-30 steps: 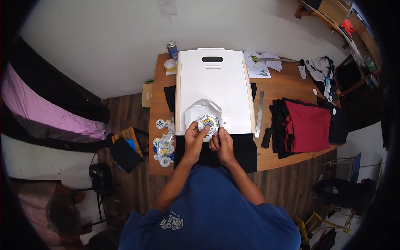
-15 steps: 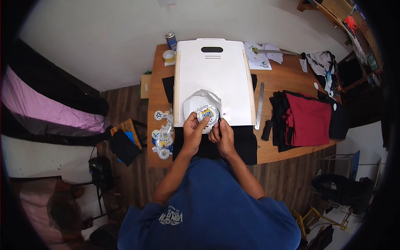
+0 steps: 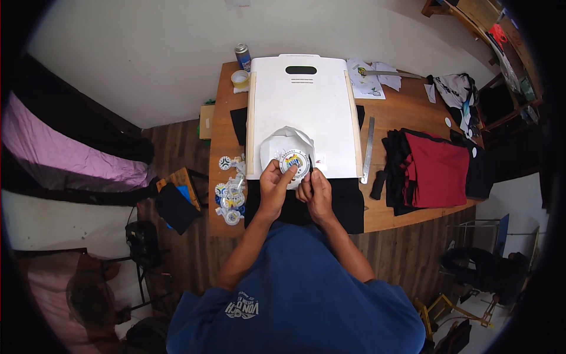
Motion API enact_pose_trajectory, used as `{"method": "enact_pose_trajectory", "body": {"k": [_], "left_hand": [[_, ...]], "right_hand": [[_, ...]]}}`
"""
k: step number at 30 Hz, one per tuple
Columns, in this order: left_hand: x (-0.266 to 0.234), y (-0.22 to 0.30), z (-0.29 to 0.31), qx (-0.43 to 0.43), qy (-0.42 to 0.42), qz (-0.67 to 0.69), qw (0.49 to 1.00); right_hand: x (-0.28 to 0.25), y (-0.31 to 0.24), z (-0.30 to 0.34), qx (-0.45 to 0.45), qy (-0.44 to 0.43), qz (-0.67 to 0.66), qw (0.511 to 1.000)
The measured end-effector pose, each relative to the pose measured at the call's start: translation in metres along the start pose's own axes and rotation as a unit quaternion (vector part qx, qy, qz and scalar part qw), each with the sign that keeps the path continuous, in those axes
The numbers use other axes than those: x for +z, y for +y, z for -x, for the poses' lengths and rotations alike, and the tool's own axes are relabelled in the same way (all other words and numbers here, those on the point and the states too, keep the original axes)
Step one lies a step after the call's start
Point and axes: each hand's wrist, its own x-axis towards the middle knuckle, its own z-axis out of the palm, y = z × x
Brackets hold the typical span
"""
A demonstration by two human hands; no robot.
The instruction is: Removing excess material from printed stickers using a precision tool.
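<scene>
My left hand grips a sheet with a round, colourful printed emblem, thumb on its face. White excess paper curls around the emblem's far side. In my right hand is a thin dark pointed tool, held upright at the emblem's right edge. Its kind cannot be made out, and the fingers hide its lower part. Both hands are over the near edge of a large white board. Black cloth lies under the board and shows at its near side.
Several cut round emblems lie on the wooden table at left. A tape roll and spray can stand behind them. To the right are a steel ruler, a black object and folded red and black garments.
Almost nothing differs. The dark tool's tip shows slightly more at the emblem's right edge, and the emblem has turned a little; both hands stay in place.
</scene>
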Motion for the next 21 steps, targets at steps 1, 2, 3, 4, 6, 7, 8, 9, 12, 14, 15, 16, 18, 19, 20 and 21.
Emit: {"method": "enact_pose_trajectory", "body": {"k": [1, 2, 3, 4, 6, 7, 8, 9, 12, 14, 15, 16, 18, 19, 20, 21], "left_hand": [[0.0011, 0.002, 0.0006, -0.004, 0.003, 0.0, 1.0], [0.0012, 0.0032, 0.0009, -0.004, 0.003, 0.001, 1.0], [0.0012, 0.0043, 0.0013, -0.003, 0.001, -0.001, 1.0], [0.0008, 0.0053, 0.0015, -0.002, -0.001, -0.002, 1.0], [-0.0038, 0.0018, 0.0005, 0.005, -0.004, -0.001, 1.0], [-0.0045, 0.0012, 0.0002, 0.011, -0.008, -0.001, 1.0], [-0.0043, 0.0008, 0.0004, 0.011, -0.008, -0.001, 1.0], [-0.0034, 0.001, 0.0007, 0.009, -0.005, -0.002, 1.0], [-0.0016, 0.0014, 0.001, 0.007, -0.001, -0.002, 1.0], [-0.0007, 0.0016, 0.0016, 0.006, -0.001, -0.001, 1.0], [-0.0002, 0.0019, 0.0023, 0.005, 0.001, -0.003, 1.0], [0.0004, 0.0021, 0.003, 0.003, 0.003, -0.006, 1.0], [0.0001, 0.0001, 0.0038, 0.006, -0.001, -0.008, 1.0], [0.0004, 0.0002, 0.0045, 0.008, -0.004, -0.01, 1.0], [0.0013, 0.0009, 0.0058, 0.009, -0.004, -0.01, 1.0], [0.0028, 0.0021, 0.0075, 0.008, -0.006, -0.009, 1.0]], "right_hand": [[0.0004, 0.0004, 0.0002, 0.0, 0.006, -0.008, 1.0], [0.0014, 0.0, 0.0008, 0.0, 0.006, -0.008, 1.0], [0.003, -0.0011, 0.0015, 0.002, 0.008, -0.012, 1.0], [0.0046, -0.0019, 0.0016, 0.004, 0.01, -0.017, 1.0], [0.0063, -0.0027, 0.0011, 0.004, 0.005, -0.012, 1.0], [0.0066, -0.0031, 0.0008, 0.005, 0.001, -0.007, 1.0], [0.0065, -0.0034, 0.0006, 0.005, 0.001, -0.008, 1.0], [0.0062, -0.0036, 0.0005, 0.006, -0.001, -0.006, 1.0], [0.0055, -0.0041, 0.0004, 0.005, -0.005, -0.003, 1.0], [0.0062, -0.0056, 0.001, 0.003, -0.006, -0.002, 1.0], [0.0078, -0.0073, 0.0014, 0.002, -0.002, 0.005, 1.0], [0.0087, -0.0086, 0.002, 0.001, 0.001, 0.011, 1.0], [0.0076, -0.0092, 0.0031, 0.003, 0.004, 0.012, 1.0], [0.0072, -0.0091, 0.0038, 0.006, 0.006, 0.014, 1.0], [0.0075, -0.0089, 0.005, 0.006, 0.005, 0.013, 1.0], [0.0081, -0.0085, 0.0066, 0.006, 0.008, 0.002, 1.0]]}}
